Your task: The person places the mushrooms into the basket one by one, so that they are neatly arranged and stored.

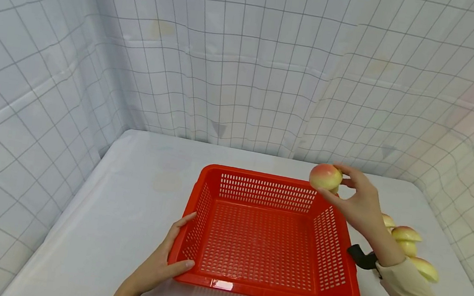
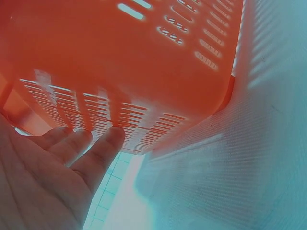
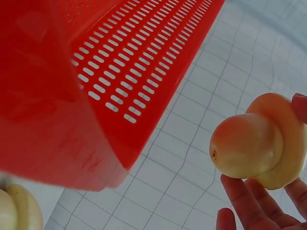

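A red plastic basket with slotted walls stands on the table, nothing inside it. My left hand holds its left side, the thumb over the rim near the front corner. In the left wrist view, fingers lie against the slotted outer wall. Over the basket's far right corner, my right hand holds a mushroom, yellow with a reddish cap. The right wrist view shows this mushroom's rounded stem end facing the camera, with fingertips around the cap.
Several more yellow and reddish mushrooms lie on the table right of the basket, partly hidden by my right forearm. White cloth covers the table. Grid-patterned white curtains hang behind it and at both sides.
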Demonstrator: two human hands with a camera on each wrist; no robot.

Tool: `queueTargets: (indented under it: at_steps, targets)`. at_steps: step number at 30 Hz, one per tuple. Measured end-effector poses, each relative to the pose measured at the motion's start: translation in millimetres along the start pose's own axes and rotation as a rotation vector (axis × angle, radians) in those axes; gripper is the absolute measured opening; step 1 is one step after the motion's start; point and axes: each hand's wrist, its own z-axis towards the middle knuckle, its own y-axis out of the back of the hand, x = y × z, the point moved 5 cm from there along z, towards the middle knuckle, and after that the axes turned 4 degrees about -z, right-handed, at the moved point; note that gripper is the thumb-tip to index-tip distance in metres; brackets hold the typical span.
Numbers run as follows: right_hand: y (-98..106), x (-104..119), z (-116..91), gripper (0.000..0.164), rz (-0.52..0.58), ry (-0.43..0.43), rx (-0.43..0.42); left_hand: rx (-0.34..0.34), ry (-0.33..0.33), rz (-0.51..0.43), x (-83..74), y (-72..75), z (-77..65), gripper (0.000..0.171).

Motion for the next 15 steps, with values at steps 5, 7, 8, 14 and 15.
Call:
queueTargets:
  at_steps: [5,7,8,14,15]
  targets:
    - [-14,11,11,0.061,0.039,0.038,0.063,0.000,0.004,-0.017,0.8,-0.1,0.5,0.083]
    - [-19,16,14,0.061,0.061,0.050,0.087,0.003,0.002,-0.027,1.1,-0.3,0.7,0.083]
    - [-21,19,16,0.061,0.070,0.056,0.096,0.004,0.003,-0.029,1.3,-0.3,0.7,0.082]
    - [-37,31,26,0.058,0.134,0.088,0.169,-0.001,0.007,-0.037,1.9,-0.1,0.8,0.083]
    - [-40,33,27,0.058,0.144,0.094,0.185,-0.002,0.007,-0.039,1.9,0.0,0.7,0.083]
